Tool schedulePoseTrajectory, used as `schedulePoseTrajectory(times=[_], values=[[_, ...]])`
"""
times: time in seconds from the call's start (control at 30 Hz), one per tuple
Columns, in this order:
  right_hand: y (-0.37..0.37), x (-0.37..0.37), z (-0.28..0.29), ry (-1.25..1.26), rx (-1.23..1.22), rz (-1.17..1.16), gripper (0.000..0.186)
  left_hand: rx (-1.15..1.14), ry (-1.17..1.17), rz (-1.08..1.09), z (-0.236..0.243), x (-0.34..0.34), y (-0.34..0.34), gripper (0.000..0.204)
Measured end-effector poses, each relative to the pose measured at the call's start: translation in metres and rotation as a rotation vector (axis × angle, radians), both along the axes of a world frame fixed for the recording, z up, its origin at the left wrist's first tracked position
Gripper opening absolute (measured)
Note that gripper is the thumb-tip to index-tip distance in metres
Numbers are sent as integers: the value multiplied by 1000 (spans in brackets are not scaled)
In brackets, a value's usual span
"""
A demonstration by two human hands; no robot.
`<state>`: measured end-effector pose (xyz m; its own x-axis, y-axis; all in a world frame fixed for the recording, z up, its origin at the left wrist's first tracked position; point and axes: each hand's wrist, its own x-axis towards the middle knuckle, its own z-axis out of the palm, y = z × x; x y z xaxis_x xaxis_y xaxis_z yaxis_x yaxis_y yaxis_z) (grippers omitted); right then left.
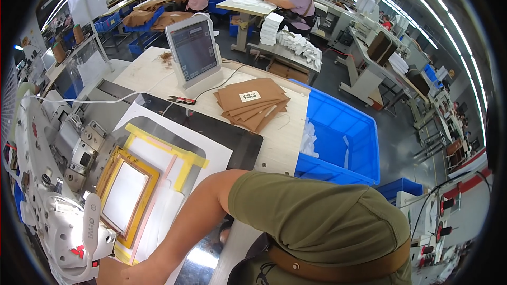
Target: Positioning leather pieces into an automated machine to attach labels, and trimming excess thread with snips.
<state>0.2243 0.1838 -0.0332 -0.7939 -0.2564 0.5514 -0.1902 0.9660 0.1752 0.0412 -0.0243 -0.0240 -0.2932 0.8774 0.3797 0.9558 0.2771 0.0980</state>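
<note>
Workshop floor (393, 150), white pieces (308, 142) in blue bin (364, 145), right hand (117, 272) by machine (63, 250), fingers' state unclear.

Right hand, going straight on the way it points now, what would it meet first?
Probably the white sewing machine head, beside the right hand at the lower left. The fingers are out of sight and depth is unclear, so it might pass beneath.

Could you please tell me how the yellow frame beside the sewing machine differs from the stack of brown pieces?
The yellow frame surrounds a white centre, while the brown stack has a white label on top. The frame is a single rectangle; the stack is several loosely fanned layers. Both look roughly four-sided.
</note>
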Motion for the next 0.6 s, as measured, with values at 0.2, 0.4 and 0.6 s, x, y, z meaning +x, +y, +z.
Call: schedulePoseTrajectory(times=[0.2, 0.4, 0.6], values=[[9, -5, 3, 100, 44, -7, 18, 3, -6, 10, -1, -2, -2, 26], [5, 20, 7, 178, 161, -42, 20, 9, -2, 17, -2, -1, -3, 24], [4, 9, -6, -37, 212, -44, 18, 13, -4, 24, -1, 1, -6, 23]])
